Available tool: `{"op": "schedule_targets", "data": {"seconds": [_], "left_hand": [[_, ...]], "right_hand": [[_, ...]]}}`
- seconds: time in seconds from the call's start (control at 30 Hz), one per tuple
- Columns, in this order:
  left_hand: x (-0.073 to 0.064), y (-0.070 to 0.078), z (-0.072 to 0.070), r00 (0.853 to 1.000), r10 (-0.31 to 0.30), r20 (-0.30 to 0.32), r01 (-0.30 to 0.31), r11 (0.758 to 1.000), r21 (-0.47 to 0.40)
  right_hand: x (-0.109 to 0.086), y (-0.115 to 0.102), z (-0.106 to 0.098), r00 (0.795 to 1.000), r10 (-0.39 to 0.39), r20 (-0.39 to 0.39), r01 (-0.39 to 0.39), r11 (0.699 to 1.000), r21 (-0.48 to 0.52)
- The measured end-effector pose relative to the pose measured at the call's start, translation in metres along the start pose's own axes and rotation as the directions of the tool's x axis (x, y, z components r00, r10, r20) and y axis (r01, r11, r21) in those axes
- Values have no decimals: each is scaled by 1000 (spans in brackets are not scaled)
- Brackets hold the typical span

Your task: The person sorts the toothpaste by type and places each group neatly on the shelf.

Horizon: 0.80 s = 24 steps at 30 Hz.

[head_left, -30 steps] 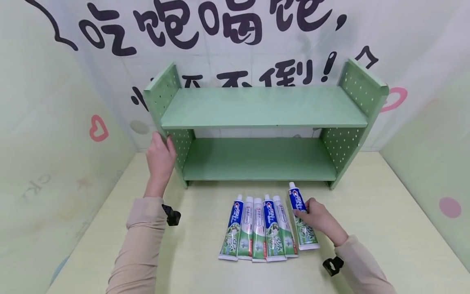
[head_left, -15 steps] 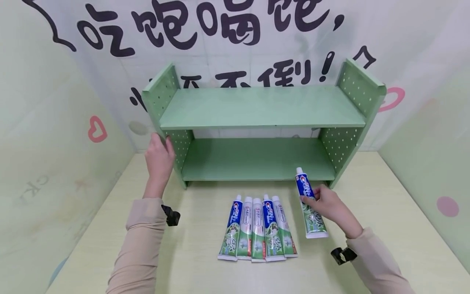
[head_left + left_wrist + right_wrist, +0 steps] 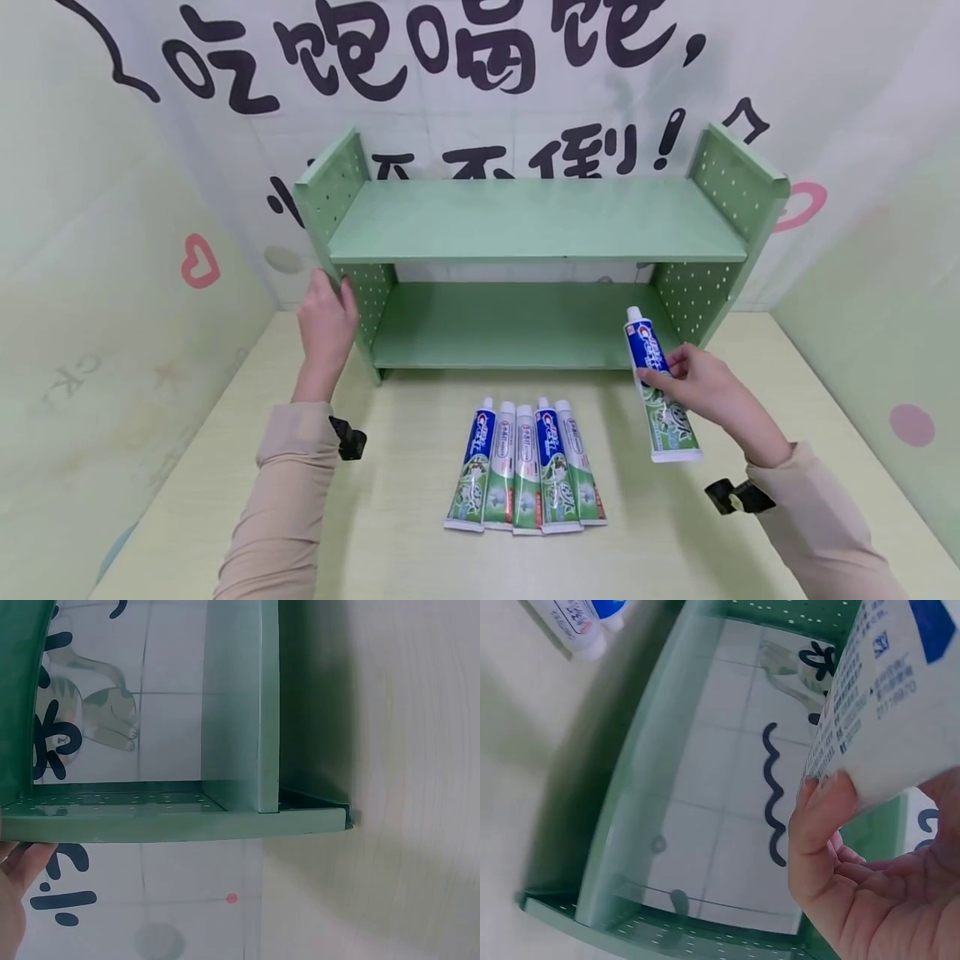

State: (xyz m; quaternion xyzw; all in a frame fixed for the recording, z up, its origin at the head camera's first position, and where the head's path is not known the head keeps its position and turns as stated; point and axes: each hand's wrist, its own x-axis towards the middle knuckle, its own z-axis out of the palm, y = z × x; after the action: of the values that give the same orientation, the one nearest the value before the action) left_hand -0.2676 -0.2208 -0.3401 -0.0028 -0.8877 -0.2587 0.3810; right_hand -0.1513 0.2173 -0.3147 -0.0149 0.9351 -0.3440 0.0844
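Observation:
My right hand [image 3: 708,383] holds a blue and green toothpaste tube [image 3: 651,350] by its sides, cap upward, in front of the right end of the green two-tier shelf [image 3: 525,327]. The right wrist view shows the white printed back of the tube [image 3: 900,712] with fingers and thumb pinching it. My left hand [image 3: 327,321] grips the front edge of the shelf's left side panel. In the left wrist view, part of the left hand [image 3: 19,877] shows against that panel [image 3: 172,827]. Several toothpaste tubes [image 3: 525,467] lie side by side on the table before the shelf.
The pale wood table [image 3: 405,550] carries the shelf, which stands near the back wall. The perforated right side panel [image 3: 693,304] is close beside the held tube. Walls with printed characters and hearts enclose the table on three sides.
My right hand has lifted the toothpaste tube off the table beside the row and carried it up, forward and to the right, toward the shelf. My left hand stays on the panel.

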Motion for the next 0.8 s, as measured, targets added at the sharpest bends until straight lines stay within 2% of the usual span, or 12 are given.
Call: {"op": "schedule_targets", "data": {"seconds": [0.57,0.8], "left_hand": [[-1,1,-2,1000,-18,12,18,1000,6],[-1,2,-1,1000,2,4,-2,1000,10]], "right_hand": [[-13,-23,-43,996,-64,-68,59,996,-73],[-9,-27,-64,993,-57,-102,55,998,-23]]}}
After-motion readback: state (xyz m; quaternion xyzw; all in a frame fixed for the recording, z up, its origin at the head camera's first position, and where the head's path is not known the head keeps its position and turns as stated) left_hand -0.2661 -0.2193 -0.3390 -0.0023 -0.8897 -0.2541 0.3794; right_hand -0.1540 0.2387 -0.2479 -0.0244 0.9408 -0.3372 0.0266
